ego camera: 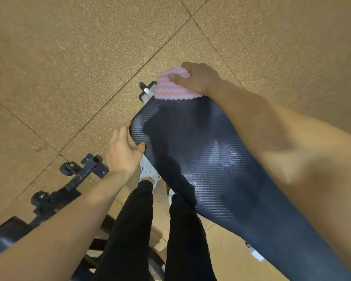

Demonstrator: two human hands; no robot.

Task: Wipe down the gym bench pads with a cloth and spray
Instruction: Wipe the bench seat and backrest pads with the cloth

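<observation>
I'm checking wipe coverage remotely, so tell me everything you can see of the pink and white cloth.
The cloth is pink with white zigzag stripes and a nubby, textured weave. It lies bunched, not spread flat, over the far end of the dark bench pad, draping across its top edge. The right hand presses down on it, fingers gripping its upper folds. Beside it a metal bracket of the bench frame shows. No spray bottle is in view.

hidden: far end of the dark blue textured bench pad (201, 159) under the pink-and-white zigzag cloth (171, 88) | left hand (124, 151) fingertips behind pad edge | cut off: pad's near end by frame edge | blurred: right forearm
</observation>
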